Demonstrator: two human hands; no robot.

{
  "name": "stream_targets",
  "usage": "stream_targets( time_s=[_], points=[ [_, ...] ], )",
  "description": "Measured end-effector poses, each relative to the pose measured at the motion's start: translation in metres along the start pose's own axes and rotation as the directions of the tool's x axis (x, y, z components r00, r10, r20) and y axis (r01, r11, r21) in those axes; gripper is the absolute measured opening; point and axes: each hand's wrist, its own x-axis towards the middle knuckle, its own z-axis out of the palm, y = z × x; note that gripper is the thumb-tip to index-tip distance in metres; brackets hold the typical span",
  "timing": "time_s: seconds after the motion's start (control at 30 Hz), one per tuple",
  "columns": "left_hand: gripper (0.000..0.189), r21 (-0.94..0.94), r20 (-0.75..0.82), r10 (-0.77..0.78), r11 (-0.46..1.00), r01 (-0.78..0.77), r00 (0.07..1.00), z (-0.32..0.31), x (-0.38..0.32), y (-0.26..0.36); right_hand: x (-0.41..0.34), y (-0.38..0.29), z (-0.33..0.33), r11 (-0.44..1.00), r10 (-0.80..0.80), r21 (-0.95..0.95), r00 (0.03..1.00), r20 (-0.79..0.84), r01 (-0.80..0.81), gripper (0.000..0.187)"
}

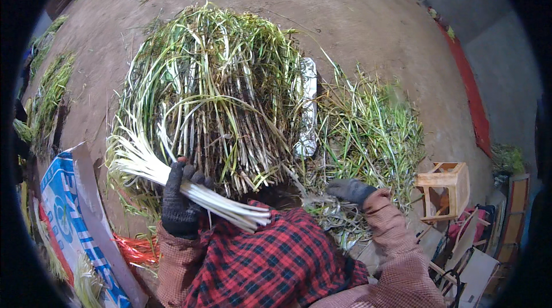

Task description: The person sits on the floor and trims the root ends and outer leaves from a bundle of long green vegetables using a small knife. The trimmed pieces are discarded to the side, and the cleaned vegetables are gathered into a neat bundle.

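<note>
My left hand (182, 198), in a dark knit glove, grips a bundle of pale, trimmed vegetable stalks (215, 202). Their leafy ends fan out to the upper left, and the pale butts reach over the red-and-black checked cloth (276, 260) on my lap. Before me lies a large heap of long green-and-white stalks (215, 105) with soiled lower ends. My right hand (350, 190), also gloved, hovers over or rests on stripped leaf scraps (340, 217) at the right; whether its fingers hold anything is not visible.
A long white foam piece (308, 109) lies between the heap and a pile of loose green leaves (375, 131). A small stool (444, 191) stands at right. Left are a printed sack (77, 226) and red plastic ties (137, 248). More stalks lie on the earthen floor (366, 19).
</note>
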Motion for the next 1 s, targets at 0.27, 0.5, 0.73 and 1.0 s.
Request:
stream_targets(
  time_s=[0.27,0.5,0.73,1.0],
  points=[
    [0.027,-0.205,0.28,0.163,0.973,-0.107,0.946,0.014,-0.02,0.052,0.027,0.011,-0.046,0.661,0.746,-0.183,0.665,0.046,-0.728,0.038],
    [0.021,-0.028,0.428,0.267,0.959,-0.283,0.863,-0.003,-0.07,0.209,0.119,0.031,-0.054,0.747,0.518,0.551,0.845,-0.132,-0.372,0.015],
    [0.026,-0.105,0.393,0.292,0.956,-0.273,0.872,-0.006,-0.028,0.099,0.203,0.045,-0.048,0.524,0.844,0.207,0.536,0.005,-0.826,0.038],
    [0.023,-0.214,0.22,0.16,0.97,-0.113,0.962,0.02,-0.015,0.045,0.22,0.043,-0.03,0.392,0.911,0.312,0.411,-0.005,-0.865,0.039]
  ],
)
